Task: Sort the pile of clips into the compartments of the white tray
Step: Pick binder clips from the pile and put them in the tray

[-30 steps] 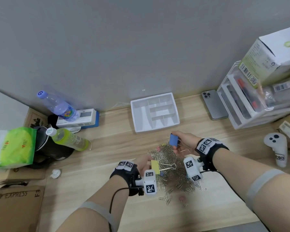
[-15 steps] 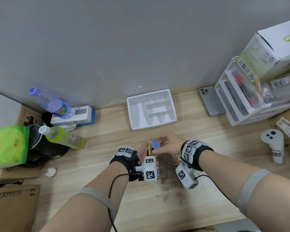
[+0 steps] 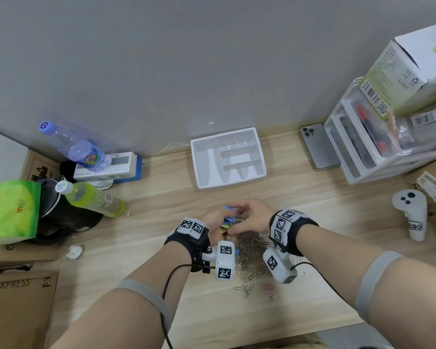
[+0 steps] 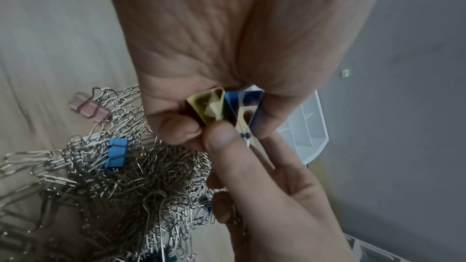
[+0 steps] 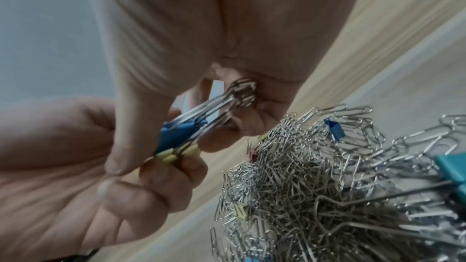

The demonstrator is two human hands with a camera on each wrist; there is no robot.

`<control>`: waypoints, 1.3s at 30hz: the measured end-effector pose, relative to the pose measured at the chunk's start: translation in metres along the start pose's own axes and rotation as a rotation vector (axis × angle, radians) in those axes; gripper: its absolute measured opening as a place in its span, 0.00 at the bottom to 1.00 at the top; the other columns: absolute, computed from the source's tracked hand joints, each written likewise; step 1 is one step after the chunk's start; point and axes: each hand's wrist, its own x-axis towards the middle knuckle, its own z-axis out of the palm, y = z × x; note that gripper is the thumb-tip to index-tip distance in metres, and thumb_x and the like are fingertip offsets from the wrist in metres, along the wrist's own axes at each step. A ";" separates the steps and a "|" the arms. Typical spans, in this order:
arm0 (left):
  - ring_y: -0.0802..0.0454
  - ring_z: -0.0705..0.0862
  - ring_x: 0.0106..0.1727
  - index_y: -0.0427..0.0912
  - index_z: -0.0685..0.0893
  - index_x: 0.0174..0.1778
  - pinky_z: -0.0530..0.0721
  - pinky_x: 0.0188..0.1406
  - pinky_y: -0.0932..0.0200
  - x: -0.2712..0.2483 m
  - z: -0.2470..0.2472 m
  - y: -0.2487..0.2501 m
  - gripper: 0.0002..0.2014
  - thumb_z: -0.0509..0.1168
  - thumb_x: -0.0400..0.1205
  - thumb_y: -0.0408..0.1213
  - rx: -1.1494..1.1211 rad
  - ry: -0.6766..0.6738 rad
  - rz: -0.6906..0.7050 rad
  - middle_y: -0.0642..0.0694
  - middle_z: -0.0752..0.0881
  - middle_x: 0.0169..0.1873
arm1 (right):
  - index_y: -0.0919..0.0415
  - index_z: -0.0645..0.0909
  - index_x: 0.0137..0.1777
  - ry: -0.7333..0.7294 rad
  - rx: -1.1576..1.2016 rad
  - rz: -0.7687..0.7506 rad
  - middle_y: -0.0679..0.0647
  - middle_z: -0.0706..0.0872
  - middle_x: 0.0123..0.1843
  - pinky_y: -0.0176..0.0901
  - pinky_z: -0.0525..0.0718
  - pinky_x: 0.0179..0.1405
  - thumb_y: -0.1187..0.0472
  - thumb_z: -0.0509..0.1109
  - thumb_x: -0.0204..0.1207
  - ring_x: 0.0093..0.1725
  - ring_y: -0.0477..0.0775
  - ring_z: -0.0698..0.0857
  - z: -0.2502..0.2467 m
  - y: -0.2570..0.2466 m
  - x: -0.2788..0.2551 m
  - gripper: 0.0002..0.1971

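Fingers [image 4: 191, 130] of both hands pinch triangular yellow [image 4: 209, 107] and blue binder clips [image 4: 243, 105] above tangled wire paperclips [image 4: 121, 190].

Both forearms reach forward, wrists close together; left hand [image 3: 215, 222] fingers curled, pinching binder clips [image 4: 224, 107]; right hand [image 3: 252, 217] fingers curled on the same clips, thumb pressing.

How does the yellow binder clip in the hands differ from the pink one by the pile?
The yellow clip is held up off the table, gripped by the left hand beside a blue clip; the pink clip lies loose on the table at the pile's edge. Yellow looks larger, though it is nearer the camera. Both are folded binder clips with wire handles.
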 end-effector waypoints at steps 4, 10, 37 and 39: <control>0.49 0.72 0.23 0.37 0.76 0.50 0.70 0.21 0.61 0.002 -0.010 -0.003 0.04 0.59 0.85 0.34 -0.010 0.130 -0.025 0.41 0.77 0.37 | 0.43 0.74 0.70 -0.067 0.012 0.131 0.49 0.88 0.56 0.43 0.84 0.54 0.43 0.84 0.62 0.53 0.48 0.87 -0.019 0.004 -0.013 0.36; 0.49 0.73 0.24 0.38 0.74 0.50 0.65 0.25 0.60 0.004 -0.019 -0.007 0.03 0.59 0.83 0.33 -0.016 0.263 -0.029 0.41 0.75 0.38 | 0.63 0.85 0.49 0.288 -0.204 0.341 0.59 0.91 0.44 0.49 0.88 0.43 0.49 0.70 0.78 0.43 0.56 0.90 -0.052 0.031 -0.027 0.15; 0.49 0.75 0.27 0.38 0.73 0.47 0.68 0.26 0.60 0.011 -0.026 -0.007 0.04 0.61 0.82 0.35 0.068 0.272 -0.081 0.39 0.76 0.39 | 0.63 0.89 0.51 -0.299 -0.560 0.483 0.54 0.88 0.42 0.41 0.81 0.39 0.50 0.77 0.72 0.41 0.53 0.84 -0.046 0.023 -0.030 0.16; 0.48 0.76 0.28 0.37 0.74 0.48 0.70 0.27 0.59 0.010 -0.029 0.000 0.04 0.60 0.82 0.34 0.065 0.274 -0.054 0.39 0.76 0.40 | 0.60 0.90 0.47 -0.303 -0.453 0.476 0.53 0.91 0.40 0.42 0.84 0.40 0.51 0.80 0.67 0.38 0.52 0.86 -0.056 0.018 -0.028 0.14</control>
